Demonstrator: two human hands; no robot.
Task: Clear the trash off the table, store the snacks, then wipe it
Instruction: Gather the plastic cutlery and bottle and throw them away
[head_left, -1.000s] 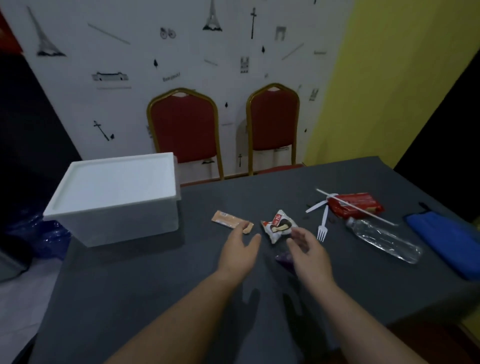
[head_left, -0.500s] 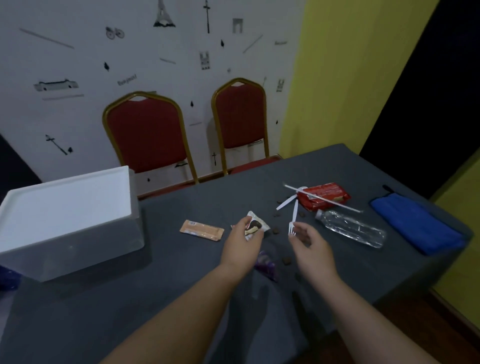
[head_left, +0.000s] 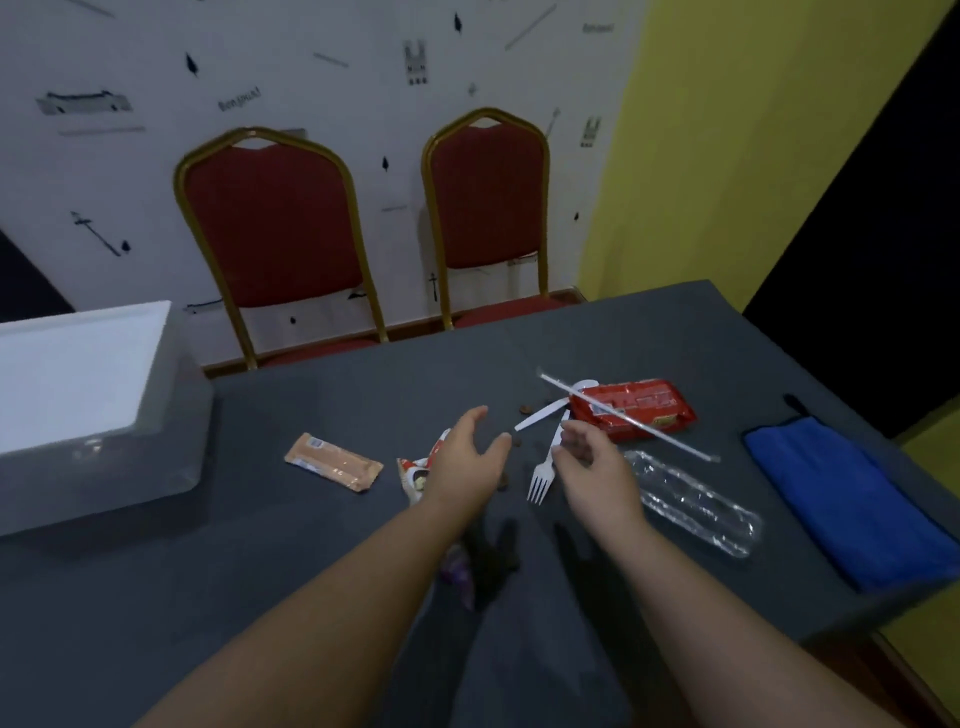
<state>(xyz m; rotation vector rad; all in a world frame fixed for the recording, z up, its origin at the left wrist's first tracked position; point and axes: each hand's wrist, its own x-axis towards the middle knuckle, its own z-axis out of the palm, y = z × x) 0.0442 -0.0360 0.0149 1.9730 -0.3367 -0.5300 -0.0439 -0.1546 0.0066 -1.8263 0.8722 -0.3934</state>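
My left hand hovers open over the dark table, partly covering a red-and-white snack wrapper. My right hand is beside it, fingers loosely curled right at the handle of a white plastic fork; I cannot tell if they pinch it. A white spoon, a long straw and a red snack pack lie just beyond. An orange snack bar lies to the left, a crushed clear bottle to the right. A purple wrapper shows under my left forearm.
A white lidded box stands at the table's left. A folded blue cloth lies near the right edge. Small brown crumbs dot the table by the spoon. Two red chairs stand behind the far edge.
Both hands have reached farther forward and right, toward the fork and spoon. The left hand has opened away from the red-and-white wrapper. The view has shifted right.
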